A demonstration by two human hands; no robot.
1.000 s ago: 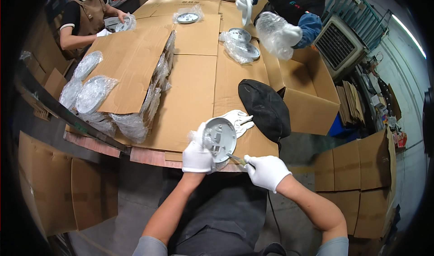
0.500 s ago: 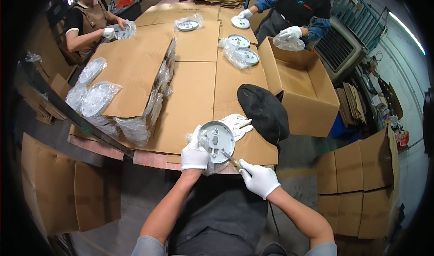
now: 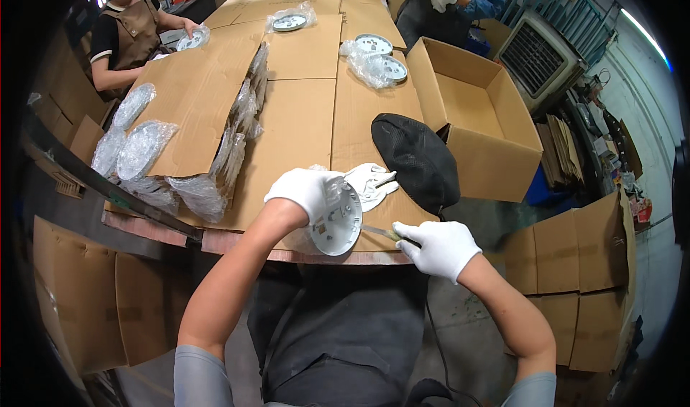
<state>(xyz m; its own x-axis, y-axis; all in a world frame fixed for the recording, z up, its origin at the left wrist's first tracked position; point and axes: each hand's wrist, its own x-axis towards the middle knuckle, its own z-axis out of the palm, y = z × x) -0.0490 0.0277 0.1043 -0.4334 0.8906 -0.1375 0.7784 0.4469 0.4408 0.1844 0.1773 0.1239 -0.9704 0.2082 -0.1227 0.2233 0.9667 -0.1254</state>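
One round pale-grey disc with raised fittings [image 3: 339, 227] stands tilted at the near edge of the brown cardboard-covered surface [image 3: 295, 130], below the white-gloved left hand [image 3: 305, 191], which grips its upper rim. The white-gloved right hand [image 3: 444, 250] is closed around one slim metal-bladed tool [image 3: 379, 232], its tip just beside the disc's right rim, contact unclear. Beyond lie one black fabric item [image 3: 415, 163], one open brown cardboard box [image 3: 480, 130] and three more grey discs [image 3: 289, 22].
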